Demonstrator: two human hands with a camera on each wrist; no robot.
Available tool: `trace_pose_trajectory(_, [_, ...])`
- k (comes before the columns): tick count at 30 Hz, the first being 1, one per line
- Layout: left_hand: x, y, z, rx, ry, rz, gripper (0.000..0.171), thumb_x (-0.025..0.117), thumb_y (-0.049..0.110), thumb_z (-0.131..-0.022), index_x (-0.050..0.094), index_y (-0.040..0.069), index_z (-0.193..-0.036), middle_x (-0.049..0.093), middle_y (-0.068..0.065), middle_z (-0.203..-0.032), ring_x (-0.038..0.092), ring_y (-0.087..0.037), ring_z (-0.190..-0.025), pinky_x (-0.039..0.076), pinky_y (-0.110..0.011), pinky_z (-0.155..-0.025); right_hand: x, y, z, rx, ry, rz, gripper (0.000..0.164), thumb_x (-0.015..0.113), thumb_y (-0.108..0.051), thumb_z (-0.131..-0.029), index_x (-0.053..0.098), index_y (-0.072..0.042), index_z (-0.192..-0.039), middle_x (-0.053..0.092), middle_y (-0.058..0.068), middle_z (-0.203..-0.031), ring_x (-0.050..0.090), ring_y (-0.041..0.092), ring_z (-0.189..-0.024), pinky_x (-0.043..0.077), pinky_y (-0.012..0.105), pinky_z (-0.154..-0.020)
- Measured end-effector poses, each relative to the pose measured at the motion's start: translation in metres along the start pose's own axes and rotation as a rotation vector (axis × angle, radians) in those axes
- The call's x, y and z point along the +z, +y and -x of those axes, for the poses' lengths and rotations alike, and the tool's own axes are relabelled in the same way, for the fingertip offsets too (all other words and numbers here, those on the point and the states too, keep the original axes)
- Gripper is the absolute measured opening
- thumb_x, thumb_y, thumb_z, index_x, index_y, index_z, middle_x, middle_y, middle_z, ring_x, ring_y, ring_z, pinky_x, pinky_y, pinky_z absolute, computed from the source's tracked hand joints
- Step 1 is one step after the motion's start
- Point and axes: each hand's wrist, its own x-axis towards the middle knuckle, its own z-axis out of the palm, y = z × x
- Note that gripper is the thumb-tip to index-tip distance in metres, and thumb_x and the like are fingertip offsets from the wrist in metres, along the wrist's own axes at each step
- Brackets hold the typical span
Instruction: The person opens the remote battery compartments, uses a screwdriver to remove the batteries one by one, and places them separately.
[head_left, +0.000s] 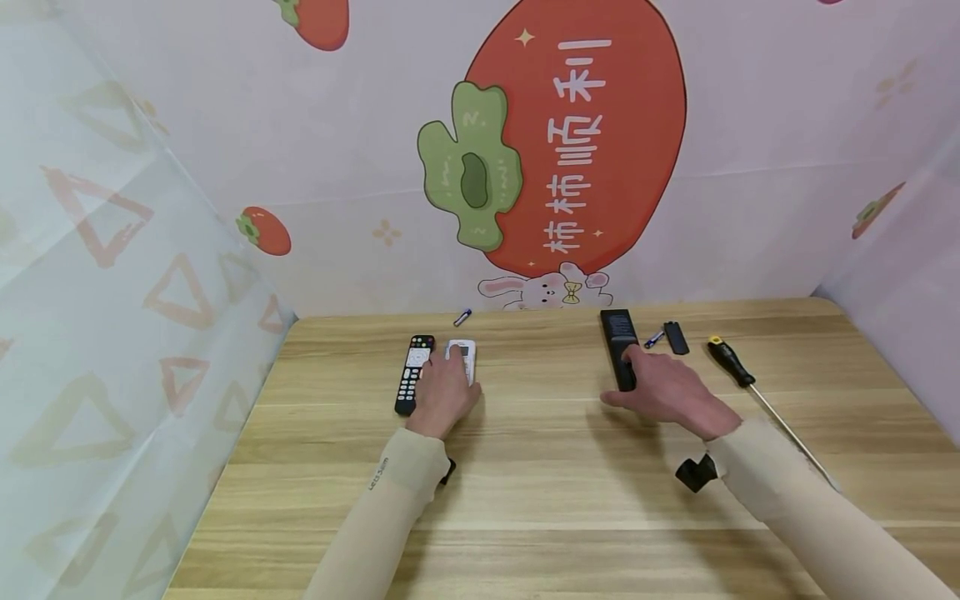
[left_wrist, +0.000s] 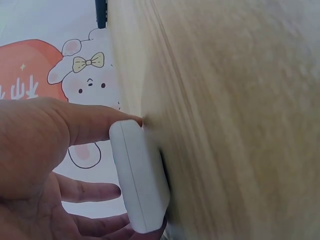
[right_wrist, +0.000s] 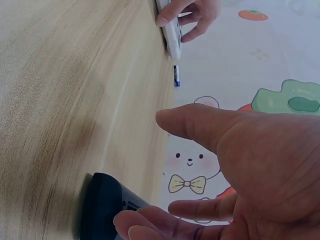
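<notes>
White remote [left_wrist: 137, 175]: at the left part of the desk [head_left: 525, 500], with its display upward; whether it rests fully or is lifted a little, I cannot tell.
Left hand [head_left: 442, 392]: I see it partly closed, with thumb and fingers holding the white remote by opposite long edges. I judge this hold is chosen because the thin body is easy to catch by its sides.
Dark remote [head_left: 618, 333]: on the right part of the desk, with its printed back upward. This way, I think, the battery side is easy to reach.
Right hand [head_left: 667, 387]: loosely spread at the near end of the dark remote. The thumb stands away; the fingers are close to its side, perhaps touching, and I see no firm grip.
Cover [head_left: 676, 337]: apart, to the right of the dark remote; probably it belongs there.
Near battery [head_left: 654, 339]: between the dark remote and the cover, which I suppose keeps these parts together.
Far battery [head_left: 462, 317]: behind the white remote, near the wall.
Button remote [head_left: 407, 379]: just left of the white remote, buttons upward.
Screwdriver [head_left: 731, 360]: to the right, handle away from the person, perhaps simply set aside.
</notes>
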Motion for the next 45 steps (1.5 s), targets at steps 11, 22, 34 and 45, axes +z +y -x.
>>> trace_pose_trajectory(11, [-0.001,0.010,0.005,0.056,0.000,0.053,0.068,0.074,0.006,-0.081,0.046,-0.005,-0.142,0.058,-0.023,-0.105,0.055,-0.034,-0.093,0.053,-0.046,-0.071,0.000,0.000,0.001,-0.014,0.009,0.004,0.081,0.077,-0.049,-0.086,0.050,0.009,-0.135,0.064,0.011,-0.087,0.057,0.023,-0.071,0.046,0.036,-0.057])
trace_pose_trajectory(22, [-0.005,0.030,0.019,0.271,-0.088,0.101,0.071,0.078,0.003,-0.079,0.047,-0.004,-0.143,0.061,-0.020,-0.117,0.057,-0.029,-0.095,0.054,-0.041,-0.074,0.003,-0.001,0.002,-0.005,-0.014,-0.003,0.081,0.077,-0.051,-0.086,0.050,0.008,-0.135,0.063,0.012,-0.088,0.057,0.024,-0.074,0.047,0.036,-0.059])
trace_pose_trajectory(34, [-0.007,0.049,0.032,0.399,-0.143,0.058,0.073,0.079,0.013,-0.084,0.045,0.001,-0.148,0.060,-0.016,-0.131,0.055,-0.025,-0.109,0.051,-0.041,-0.092,0.003,-0.005,0.003,-0.014,-0.021,-0.011,0.081,0.077,-0.050,-0.086,0.049,0.008,-0.136,0.060,0.009,-0.082,0.056,0.023,-0.070,0.045,0.035,-0.059])
trace_pose_trajectory(45, [-0.018,0.062,0.043,0.507,-0.165,0.032,0.068,0.078,0.015,-0.087,0.048,0.004,-0.147,0.060,-0.013,-0.132,0.055,-0.022,-0.110,0.052,-0.038,-0.090,0.003,-0.009,0.006,-0.113,-0.004,-0.072,0.077,0.082,-0.045,-0.084,0.052,0.004,-0.135,0.057,0.004,-0.074,0.053,0.018,-0.064,0.043,0.032,-0.056])
